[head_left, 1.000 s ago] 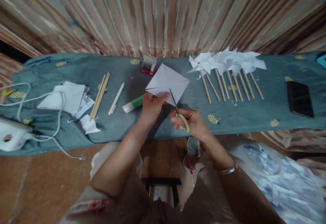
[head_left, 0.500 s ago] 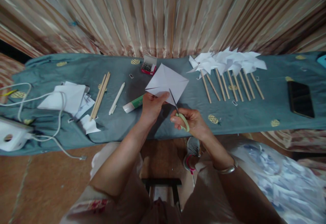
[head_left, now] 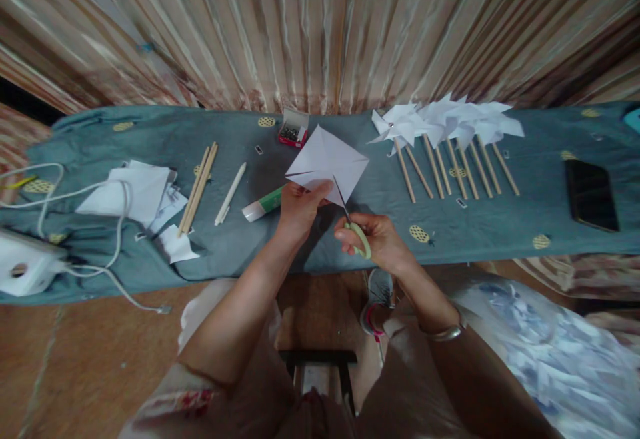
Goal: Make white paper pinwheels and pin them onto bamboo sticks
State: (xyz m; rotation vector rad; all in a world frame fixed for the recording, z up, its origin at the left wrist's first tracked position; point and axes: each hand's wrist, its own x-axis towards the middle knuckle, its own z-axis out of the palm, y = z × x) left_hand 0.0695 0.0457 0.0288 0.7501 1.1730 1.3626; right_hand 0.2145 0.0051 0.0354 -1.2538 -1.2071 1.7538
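head-worn view, facing forward and down

The white power strip [head_left: 29, 264] is cut off by the left edge; the glue tube's [head_left: 264, 204] far end is hidden.

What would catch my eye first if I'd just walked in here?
Probably the white paper square in the middle, held by the left hand while the right hand works green-handled scissors at its near edge. Next, the overlapping row of white paper pinwheels on wooden sticks, lying to the right.
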